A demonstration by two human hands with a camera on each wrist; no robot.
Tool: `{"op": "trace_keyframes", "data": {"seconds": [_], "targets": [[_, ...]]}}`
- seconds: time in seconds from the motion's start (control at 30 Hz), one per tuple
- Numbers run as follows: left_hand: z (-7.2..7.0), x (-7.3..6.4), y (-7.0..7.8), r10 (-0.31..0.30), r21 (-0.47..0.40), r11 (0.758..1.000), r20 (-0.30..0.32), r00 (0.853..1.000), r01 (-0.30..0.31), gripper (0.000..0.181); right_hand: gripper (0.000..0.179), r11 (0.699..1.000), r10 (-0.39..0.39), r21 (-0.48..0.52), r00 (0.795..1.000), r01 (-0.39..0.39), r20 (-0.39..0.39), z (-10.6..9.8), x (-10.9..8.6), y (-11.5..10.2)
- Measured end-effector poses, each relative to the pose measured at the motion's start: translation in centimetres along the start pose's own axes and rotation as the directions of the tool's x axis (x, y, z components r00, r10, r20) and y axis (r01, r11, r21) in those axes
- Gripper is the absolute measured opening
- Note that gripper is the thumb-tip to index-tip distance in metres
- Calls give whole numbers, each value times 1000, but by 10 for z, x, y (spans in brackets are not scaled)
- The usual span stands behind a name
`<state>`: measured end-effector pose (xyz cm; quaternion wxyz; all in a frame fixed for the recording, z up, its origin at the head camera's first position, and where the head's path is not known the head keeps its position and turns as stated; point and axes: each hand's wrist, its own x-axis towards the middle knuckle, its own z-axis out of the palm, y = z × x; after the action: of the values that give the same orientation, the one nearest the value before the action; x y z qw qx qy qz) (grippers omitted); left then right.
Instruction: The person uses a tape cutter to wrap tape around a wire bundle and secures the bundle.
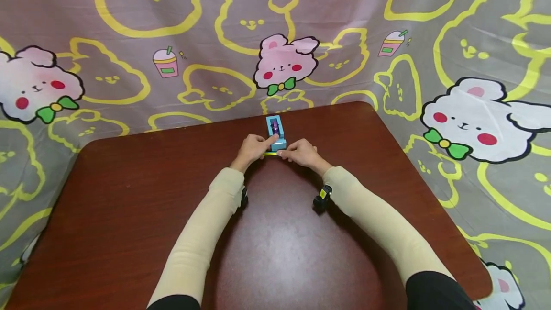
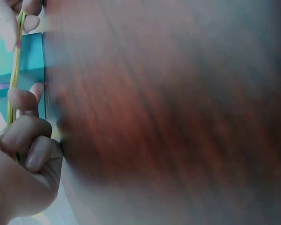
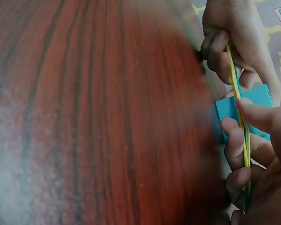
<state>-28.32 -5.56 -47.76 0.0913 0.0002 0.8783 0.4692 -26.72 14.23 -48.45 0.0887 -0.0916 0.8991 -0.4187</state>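
Note:
Near the back edge of the table stands a light-blue tape dispenser [image 1: 280, 144] with a purple wheel [image 1: 275, 127] in its slot. Just in front of it, a thin bundle of yellow and green bands [image 3: 235, 79] is held lengthwise between two hands. My left hand [image 1: 252, 148] pinches one end with curled fingers, beside the dispenser's front left. The other end is gripped by my right hand [image 1: 303, 152], thumb on top of the bands and fingers curled beneath. In both wrist views the dispenser's blue block [image 2: 32, 56] shows behind the bands, partly covered by fingers.
A dark reddish-brown wooden table [image 1: 129, 195] lies under both arms. Patterned cloth [image 1: 215, 27] hangs close behind the table's back edge and along its right side. A small black camera [image 1: 322, 199] is strapped to the right wrist.

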Motion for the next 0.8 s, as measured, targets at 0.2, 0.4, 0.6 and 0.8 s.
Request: {"op": "trace_keyframes", "data": {"seconds": [0.2,0.4,0.6,0.8], "targets": [[-12,-5,-1,69,59,995,101,992,-76,71,34,999,-45,-20,999,46,30,-2,-2,-5],[-32,-15,-3,139,52,986,239,961,-156,65,23,991,-120,-48,990,124,74,-6,-7,-13],[-52,-28,-4,208,21,975,279,938,-223,53,17,970,-217,-103,975,220,41,-14,-13,-27],[-69,-44,-5,221,-33,975,259,940,-220,41,13,946,-300,-120,954,301,23,-25,-22,-38]]}}
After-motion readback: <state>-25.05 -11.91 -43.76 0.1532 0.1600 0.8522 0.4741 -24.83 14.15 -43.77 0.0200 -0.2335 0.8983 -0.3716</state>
